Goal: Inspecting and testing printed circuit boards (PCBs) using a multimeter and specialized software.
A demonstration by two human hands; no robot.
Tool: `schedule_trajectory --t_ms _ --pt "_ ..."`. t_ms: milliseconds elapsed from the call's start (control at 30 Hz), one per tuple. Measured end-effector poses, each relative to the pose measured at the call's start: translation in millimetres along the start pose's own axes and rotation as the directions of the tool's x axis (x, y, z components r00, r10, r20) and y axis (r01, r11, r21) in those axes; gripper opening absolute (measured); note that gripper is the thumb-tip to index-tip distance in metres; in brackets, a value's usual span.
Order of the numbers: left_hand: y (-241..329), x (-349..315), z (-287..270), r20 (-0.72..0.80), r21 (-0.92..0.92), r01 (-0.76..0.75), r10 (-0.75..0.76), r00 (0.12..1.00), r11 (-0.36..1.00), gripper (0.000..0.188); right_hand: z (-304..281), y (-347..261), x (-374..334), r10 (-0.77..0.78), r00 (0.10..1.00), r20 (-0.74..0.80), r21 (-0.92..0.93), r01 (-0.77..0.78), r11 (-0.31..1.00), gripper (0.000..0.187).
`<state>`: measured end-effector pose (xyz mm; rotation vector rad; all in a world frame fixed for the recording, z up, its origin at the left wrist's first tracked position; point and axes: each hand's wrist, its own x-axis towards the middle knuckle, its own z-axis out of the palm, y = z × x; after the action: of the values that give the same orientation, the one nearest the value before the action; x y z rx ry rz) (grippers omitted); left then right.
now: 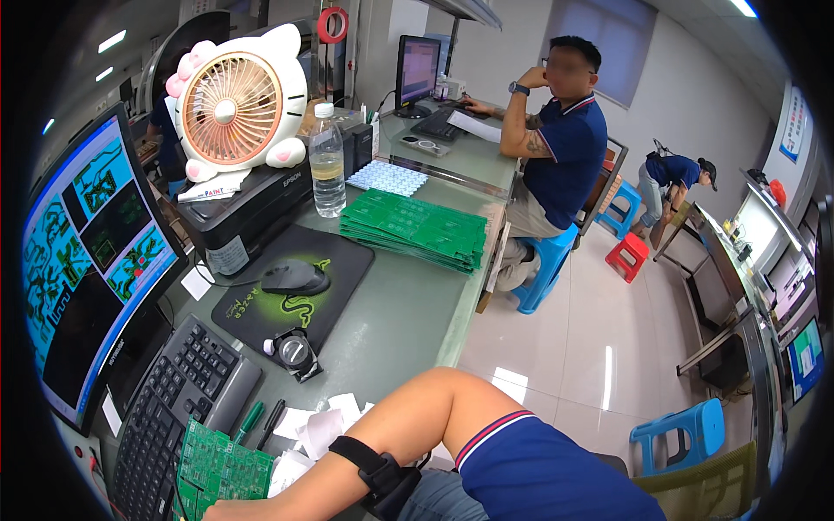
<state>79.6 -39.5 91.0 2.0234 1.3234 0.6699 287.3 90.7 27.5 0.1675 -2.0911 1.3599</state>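
Note:
My right arm reaches in from the lower right, bent at the elbow, with a black strap (382, 473) round the forearm. Only a small part of my right hand (228, 511) shows at the bottom edge; its fingers are cut off. It is at the lower edge of a green circuit board (221, 467), which overlaps the black keyboard (178, 391). A thin dark wire or line crosses the board's lower left. Next to the board lie a green marker (249, 422), a black pen (271, 424) and crumpled white paper (320, 431). My left hand is out of view.
A monitor (95, 260) stands left. Behind are a mouse (295, 276) on a mat, a small round black-topped container (295, 352), stacked green boards (413, 227), a water bottle (327, 165) and a fan (228, 108) on a printer. A co-worker (565, 156) sits beyond; blue stool (682, 434) right.

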Motion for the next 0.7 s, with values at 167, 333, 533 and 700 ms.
schedule_trajectory --t_ms 167,333,533,700 --pt "-0.8 -0.5 1.0 -0.007 -0.025 0.043 -0.043 0.999 0.999 0.015 -0.5 1.3 0.5 0.005 1.0 -0.002 0.014 -0.005 1.0 0.029" --pt "-3.3 -2.8 0.4 -0.008 -0.039 0.041 -0.042 0.999 0.998 0.016 6.1 12.0 1.7 -0.013 1.0 -0.013 0.04 0.014 0.999 0.028" --pt "-7.1 -4.4 -0.5 -0.005 0.014 -0.024 0.024 1.0 1.0 0.016 1.8 3.5 1.7 -0.024 1.0 -0.007 0.047 0.024 0.999 0.028" --pt "-13.5 -8.9 0.0 -0.006 -0.063 0.022 -0.022 1.0 0.998 0.015 -0.1 1.8 0.3 -0.01 1.0 -0.007 0.032 0.01 0.999 0.026"
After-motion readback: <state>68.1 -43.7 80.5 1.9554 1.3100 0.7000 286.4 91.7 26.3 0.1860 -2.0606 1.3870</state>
